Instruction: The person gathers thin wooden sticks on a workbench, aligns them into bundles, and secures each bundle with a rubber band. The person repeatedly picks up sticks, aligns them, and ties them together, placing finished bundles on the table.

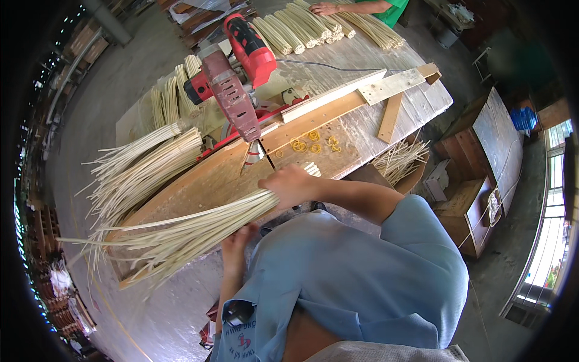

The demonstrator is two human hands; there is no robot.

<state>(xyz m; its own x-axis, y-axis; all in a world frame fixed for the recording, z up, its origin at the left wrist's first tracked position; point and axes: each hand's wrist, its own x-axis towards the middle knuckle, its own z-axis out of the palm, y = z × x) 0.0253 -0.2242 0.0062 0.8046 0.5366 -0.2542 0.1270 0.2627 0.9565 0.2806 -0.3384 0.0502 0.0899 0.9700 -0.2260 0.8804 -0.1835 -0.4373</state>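
Note:
A bundle of long, thin, pale sticks (199, 232) slants across the near edge of the bench, its loose ends fanned out to the left. My right hand (291, 186) is closed around it close to the even right end, which pokes out past the fist. Under the near side of the bundle, my left hand (239, 236) grips it further along; the sticks partly hide its fingers. Just beyond my right hand stands a red miter saw (232, 90), its head raised above the wooden bench top. Several yellow rubber bands (310, 143) lie beside the saw.
More loose sticks (151, 163) lie left of the saw. Cut bundles (307, 27) line the far side, where another person's hand (324, 8) rests. A wooden fence (344, 102) runs along the bench. Offcuts (401, 160) fill a box at right, near a wooden cabinet (470, 163).

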